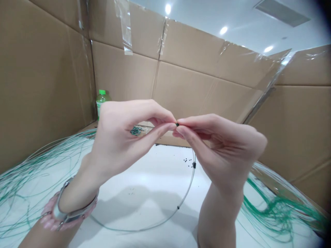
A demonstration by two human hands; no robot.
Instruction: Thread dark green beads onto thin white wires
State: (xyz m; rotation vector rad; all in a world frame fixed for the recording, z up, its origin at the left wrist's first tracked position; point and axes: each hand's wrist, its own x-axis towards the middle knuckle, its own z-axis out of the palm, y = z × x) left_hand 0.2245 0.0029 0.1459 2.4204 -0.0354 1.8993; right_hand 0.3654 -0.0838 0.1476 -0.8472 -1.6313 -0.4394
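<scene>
Above the white counter [155, 168], two hands meet at one small dark piece [177, 124].
Left hand [122, 136] and right hand [222, 146] each keep a narrow grip on it, thumb against forefinger, at the middle of the scene. Light, even pressure with the fingertips level should suit so tiny a part, and wrists clear of the thin wire [187, 193] curving below would avoid a snag. Fingertips cover most of the piece, so I cannot fairly tell whether anything runs through it; the wire's far end disappears behind the right hand, its left end behind the left wrist.
</scene>
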